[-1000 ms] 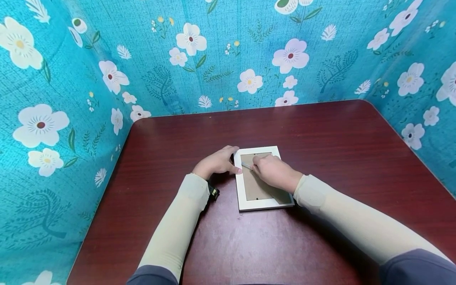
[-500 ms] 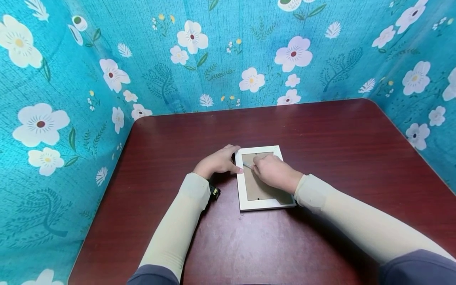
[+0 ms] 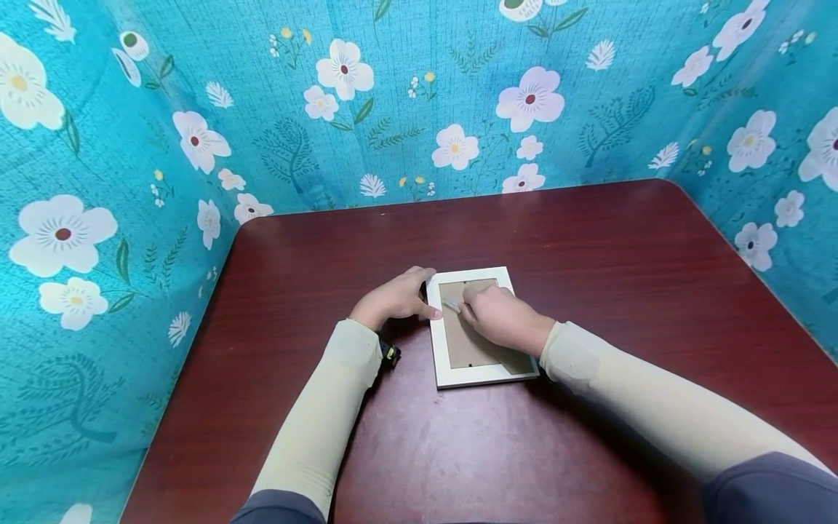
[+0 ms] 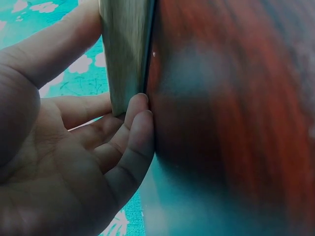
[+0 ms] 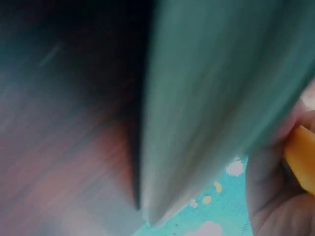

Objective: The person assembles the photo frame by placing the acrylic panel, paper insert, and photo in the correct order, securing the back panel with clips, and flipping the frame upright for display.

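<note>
A white picture frame (image 3: pixel 442 356) lies back side up on the table, its brown backing board (image 3: pixel 468 342) showing. My left hand (image 3: pixel 393 298) holds the frame's left edge near the far corner, thumb on the edge. In the left wrist view, the fingertips curl by the corner of the pale frame side (image 4: pixel 125 54). My right hand (image 3: pixel 504 314) lies over the board and grips a slim tool (image 3: pixel 452 304) with a silvery tip, pointing at the board's left edge. Its orange handle (image 5: pixel 301 160) shows in the right wrist view; the exact kind of tool is unclear.
The dark red wooden table (image 3: pixel 327 247) extends on all sides of the frame. A blue flowered curtain (image 3: pixel 393 94) hangs behind and beside it. A small black device (image 3: pixel 391 354) sits at the left wrist.
The tool's tip has turned slightly and shows a broader side now, still near the board's left edge. Both hands and the frame stay in nearly the same place.
</note>
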Motion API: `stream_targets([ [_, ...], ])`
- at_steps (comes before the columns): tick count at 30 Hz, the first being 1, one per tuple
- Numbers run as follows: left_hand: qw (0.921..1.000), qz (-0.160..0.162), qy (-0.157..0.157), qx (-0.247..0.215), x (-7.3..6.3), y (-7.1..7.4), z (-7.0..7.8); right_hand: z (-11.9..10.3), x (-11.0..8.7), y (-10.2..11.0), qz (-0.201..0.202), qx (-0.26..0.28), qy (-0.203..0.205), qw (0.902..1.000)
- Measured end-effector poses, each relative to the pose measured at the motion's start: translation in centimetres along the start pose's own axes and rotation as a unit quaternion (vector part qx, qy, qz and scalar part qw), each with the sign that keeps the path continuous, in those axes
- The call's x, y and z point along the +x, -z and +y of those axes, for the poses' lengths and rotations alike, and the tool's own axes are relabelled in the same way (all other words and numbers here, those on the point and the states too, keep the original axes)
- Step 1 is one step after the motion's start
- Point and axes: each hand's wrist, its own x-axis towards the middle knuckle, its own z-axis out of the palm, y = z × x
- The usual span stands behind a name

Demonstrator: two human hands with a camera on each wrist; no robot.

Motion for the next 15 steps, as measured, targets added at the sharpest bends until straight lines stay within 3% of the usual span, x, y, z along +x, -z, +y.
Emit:
stream_targets([
  [15, 1.0000, 0.001, -0.002, -0.007, -0.14, -0.01, 0.02, -0.81, 0.08, -0.35, 0.024, -0.024, 0.024, 0.9992],
])
